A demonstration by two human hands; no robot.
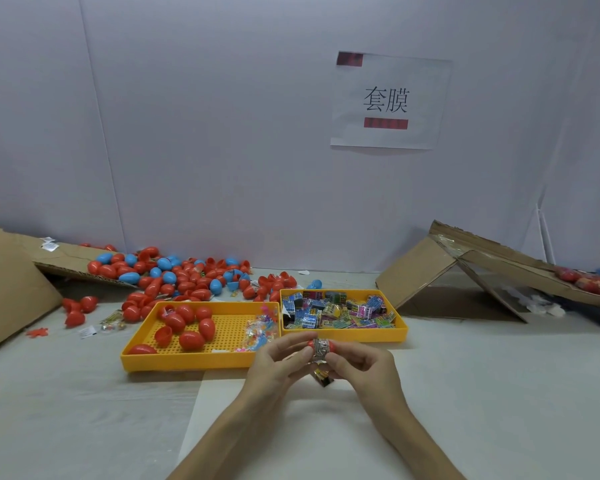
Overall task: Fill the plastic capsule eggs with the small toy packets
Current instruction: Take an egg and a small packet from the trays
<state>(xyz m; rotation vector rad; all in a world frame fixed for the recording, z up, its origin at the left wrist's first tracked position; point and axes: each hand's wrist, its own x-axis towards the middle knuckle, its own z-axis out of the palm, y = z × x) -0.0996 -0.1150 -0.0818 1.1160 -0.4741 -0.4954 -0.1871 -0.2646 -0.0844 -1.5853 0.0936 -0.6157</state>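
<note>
Left hand (280,362) and right hand (359,365) each pinch one half of a red capsule egg (330,344), near the yellow tray (343,336) — toy packet (320,348) caught at the seam. Advise tucking it fully inside before pressing the halves shut.

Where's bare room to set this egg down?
Bare table: left of the left hand and right of the right hand, in front of the left tray and right tray. Left tray's middle is bare. Crowded: egg pile, right tray's packets.
</note>
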